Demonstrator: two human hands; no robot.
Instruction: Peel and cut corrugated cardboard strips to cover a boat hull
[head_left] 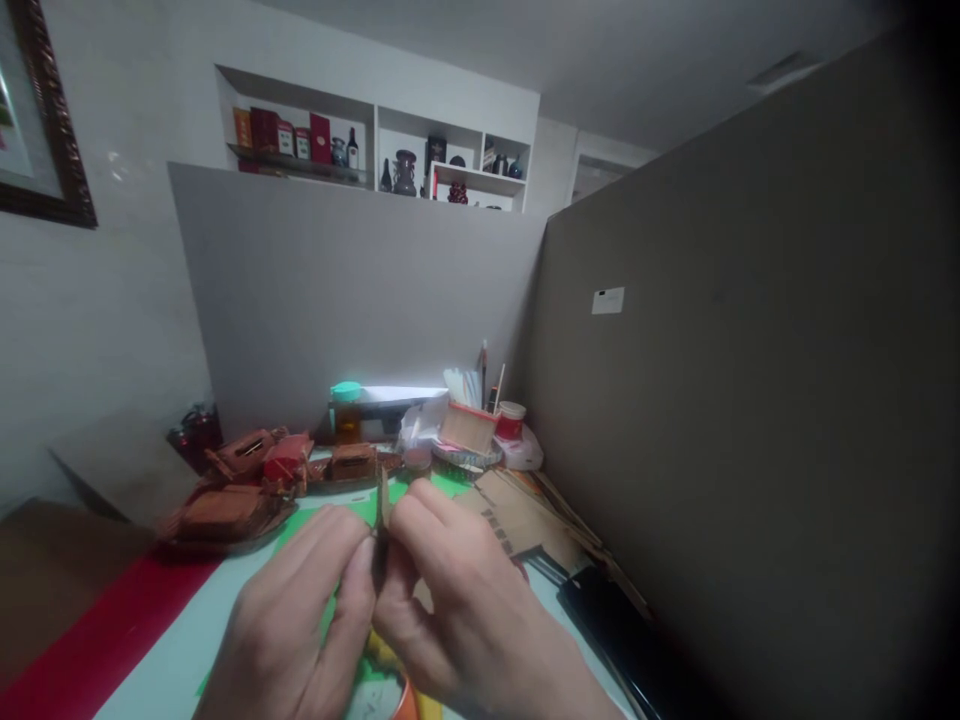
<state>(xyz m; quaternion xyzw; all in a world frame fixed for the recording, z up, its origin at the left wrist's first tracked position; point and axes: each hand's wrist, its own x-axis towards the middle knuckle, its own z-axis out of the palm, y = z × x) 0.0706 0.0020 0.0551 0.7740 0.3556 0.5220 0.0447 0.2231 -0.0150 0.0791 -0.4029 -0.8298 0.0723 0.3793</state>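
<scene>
A thin brown strip [382,497], perhaps cardboard, stands edge-on between my hands. My left hand [292,610] pinches it from the left, thumb and fingers pressed together. From the other side my right hand [469,600] grips the same piece with bent fingers. The fingers cover its lower part. Below the hands, partly hidden, is an orange-rimmed round container [406,698], with something yellow beside it. A green sheet [300,525] lies on the pale tabletop beyond my left hand.
Brown boat-like models [225,512] stand at the left and back. Flat cardboard pieces [536,520] and a black object [622,630] lie at right. A green-lidded jar [346,415] and a basket [466,458] stand behind. Grey panels [360,290] enclose the table.
</scene>
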